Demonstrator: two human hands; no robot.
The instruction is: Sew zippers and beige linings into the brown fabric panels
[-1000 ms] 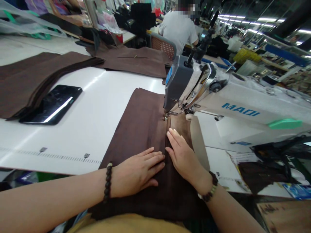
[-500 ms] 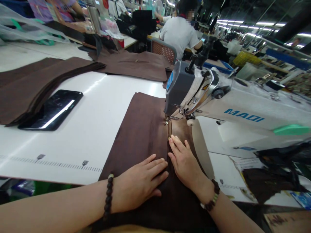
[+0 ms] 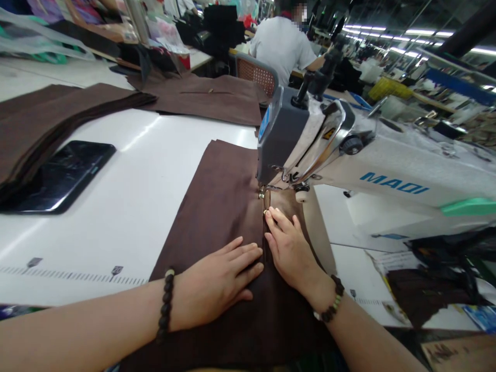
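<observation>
A dark brown panel of leather-like material (image 3: 217, 206) lies under the needle end of a white sewing machine (image 3: 349, 155) marked MAQI. My left hand (image 3: 217, 284) rests flat on the panel, its fingers stretched toward a zipper (image 3: 265, 227) that runs up to the presser foot (image 3: 262, 193). Just right of the zipper lies my right hand (image 3: 290, 248), palm down with fingers extended, its fingertips touching the material beside a small gold zipper pull (image 3: 265, 212). Neither hand grips anything. The needle itself is too small to make out.
Left on the white table (image 3: 116, 227) lie a stack of brown pieces (image 3: 77, 113) and a black tablet or phone (image 3: 65, 175) partly under it. Another brown panel (image 3: 209, 101) with a zipper lies behind. A co-worker in a white shirt (image 3: 282, 49) sits beyond, near a chair (image 3: 256, 70).
The view has shifted slightly, so things on the left sit farther left. Both hands stay flat on the panel; the gold zipper pull appears a little nearer the presser foot.
</observation>
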